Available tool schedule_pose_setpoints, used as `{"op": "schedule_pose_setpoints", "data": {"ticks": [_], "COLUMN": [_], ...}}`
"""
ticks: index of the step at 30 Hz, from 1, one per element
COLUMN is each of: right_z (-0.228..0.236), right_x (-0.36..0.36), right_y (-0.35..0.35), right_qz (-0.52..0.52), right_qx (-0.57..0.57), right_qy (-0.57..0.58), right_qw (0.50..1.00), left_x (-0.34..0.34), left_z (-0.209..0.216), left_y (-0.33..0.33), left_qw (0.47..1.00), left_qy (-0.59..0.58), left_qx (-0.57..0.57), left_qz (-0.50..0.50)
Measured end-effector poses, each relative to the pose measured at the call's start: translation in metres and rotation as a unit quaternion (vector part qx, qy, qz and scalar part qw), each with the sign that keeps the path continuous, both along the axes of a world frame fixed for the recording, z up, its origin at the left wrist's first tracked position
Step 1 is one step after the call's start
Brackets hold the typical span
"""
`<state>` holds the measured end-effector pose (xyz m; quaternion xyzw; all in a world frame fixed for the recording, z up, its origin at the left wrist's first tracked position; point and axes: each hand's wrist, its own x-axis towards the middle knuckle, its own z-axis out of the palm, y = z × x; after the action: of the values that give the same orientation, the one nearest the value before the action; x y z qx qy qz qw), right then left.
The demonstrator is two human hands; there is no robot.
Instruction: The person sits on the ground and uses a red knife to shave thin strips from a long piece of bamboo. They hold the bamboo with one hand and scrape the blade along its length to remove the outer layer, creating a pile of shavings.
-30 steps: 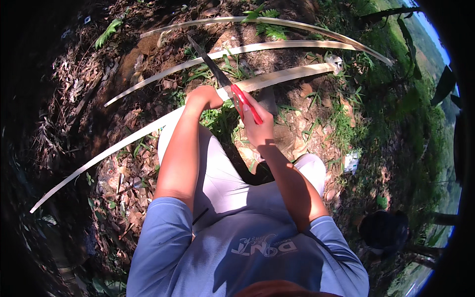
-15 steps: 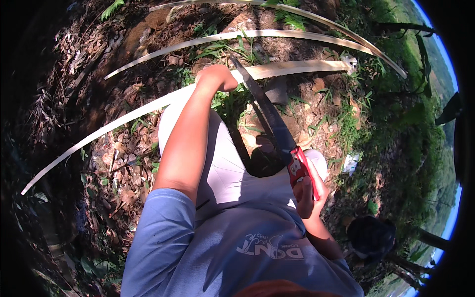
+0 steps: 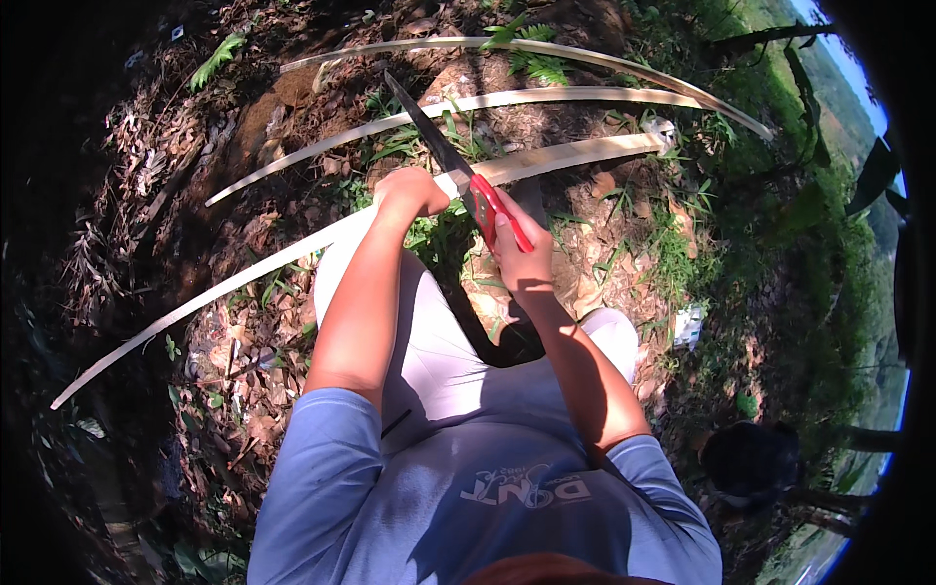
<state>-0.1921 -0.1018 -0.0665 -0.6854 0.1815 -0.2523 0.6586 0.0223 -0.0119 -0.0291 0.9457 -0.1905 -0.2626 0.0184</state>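
A long pale wooden strip (image 3: 249,274) stretches from the lower left to the upper right, across my left knee. My left hand (image 3: 409,195) is closed around it near its middle. Just to the right, my right hand (image 3: 522,244) grips the red handle of a hand saw (image 3: 429,129). The dark saw blade lies across the strip, close beside my left hand, its tip pointing to the far left. Its toothed edge cannot be made out where it meets the wood.
Two more wooden strips, a nearer one (image 3: 575,95) and a farther one (image 3: 429,43), lie on the leaf-strewn ground beyond. A dark rounded object (image 3: 749,463) is at the lower right. A small whitish scrap (image 3: 688,327) lies right of my knee. Green plants and a slope fill the right side.
My right hand has pushed the saw forward and away from my body, so the handle now sits close to the strip. My left hand keeps its hold on the strip.
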Motion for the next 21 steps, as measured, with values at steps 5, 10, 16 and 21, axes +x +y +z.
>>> {"op": "schedule_pose_setpoints", "data": {"ticks": [5,10,16,21], "right_z": [-0.009,0.029,0.041,0.03], "right_x": [-0.094,-0.217,-0.25,-0.239], "right_y": [0.015,0.024,0.037,0.034], "right_qz": [0.011,0.009,-0.043,-0.052], "right_qx": [0.004,-0.078,-0.066,-0.096], "right_qy": [0.043,0.081,0.082,0.018], "right_qw": [0.999,0.994,0.994,0.994], "left_x": [0.001,0.0,-0.001,-0.001], "left_z": [-0.004,0.004,-0.002,-0.01], "left_y": [0.01,0.015,0.003,0.01], "left_qw": [1.0,1.0,1.0,0.997], "left_qy": [0.003,0.017,0.008,-0.013], "left_qx": [0.003,-0.015,-0.019,-0.033], "left_qz": [0.009,0.009,-0.023,-0.067]}}
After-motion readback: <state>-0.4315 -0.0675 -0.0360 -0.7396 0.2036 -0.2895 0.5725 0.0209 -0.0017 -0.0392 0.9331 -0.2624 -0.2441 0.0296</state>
